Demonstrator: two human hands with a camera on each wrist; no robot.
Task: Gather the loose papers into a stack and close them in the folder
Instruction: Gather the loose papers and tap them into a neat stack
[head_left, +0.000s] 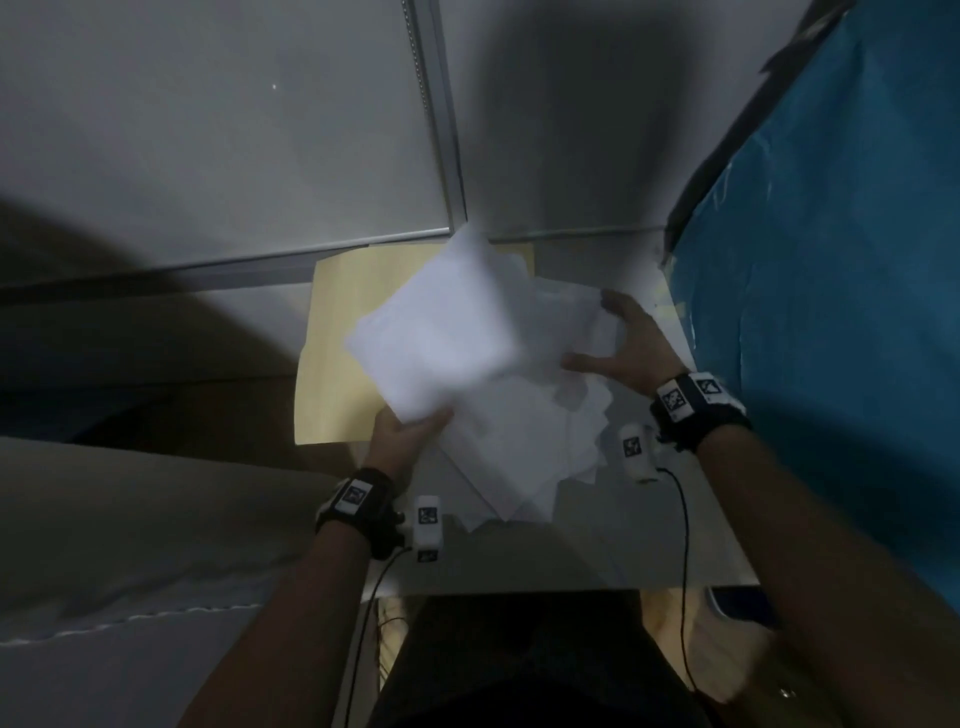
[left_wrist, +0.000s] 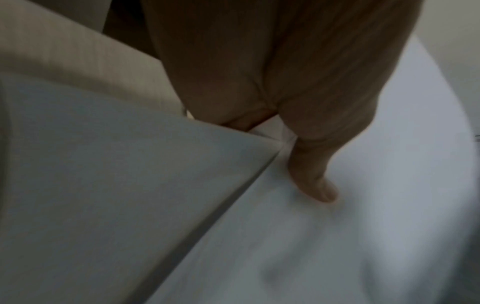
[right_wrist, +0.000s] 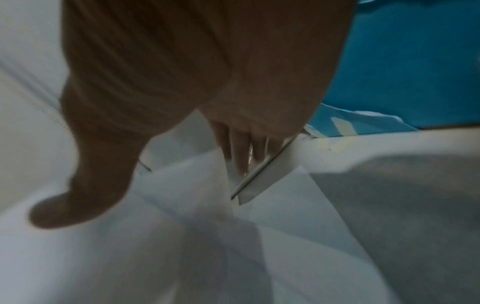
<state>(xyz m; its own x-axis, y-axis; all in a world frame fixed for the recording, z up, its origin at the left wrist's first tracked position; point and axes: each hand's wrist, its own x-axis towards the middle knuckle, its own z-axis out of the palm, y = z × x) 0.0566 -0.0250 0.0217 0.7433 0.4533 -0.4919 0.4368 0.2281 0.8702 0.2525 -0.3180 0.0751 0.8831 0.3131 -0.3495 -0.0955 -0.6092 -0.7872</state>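
Note:
An open manila folder (head_left: 337, 364) lies flat on the left of the small table (head_left: 597, 545). My left hand (head_left: 410, 423) pinches the near corner of a bundle of white papers (head_left: 436, 332) and holds it tilted above the folder; the bundle is blurred. In the left wrist view the thumb (left_wrist: 317, 185) lies on top of a white sheet (left_wrist: 350, 236). More loose papers (head_left: 519, 447) lie fanned on the table to the right. My right hand (head_left: 605, 332) rests spread on their far right part, its fingers (right_wrist: 241, 156) straight on the sheets (right_wrist: 182, 257).
A blue plastic sheet (head_left: 831, 312) hangs close along the right side. A metal frame rail (head_left: 436, 130) and a wall stand behind the table. Pale fabric (head_left: 130, 519) lies to the left. Thin cables (head_left: 684, 545) trail from both wrists over the table's near edge.

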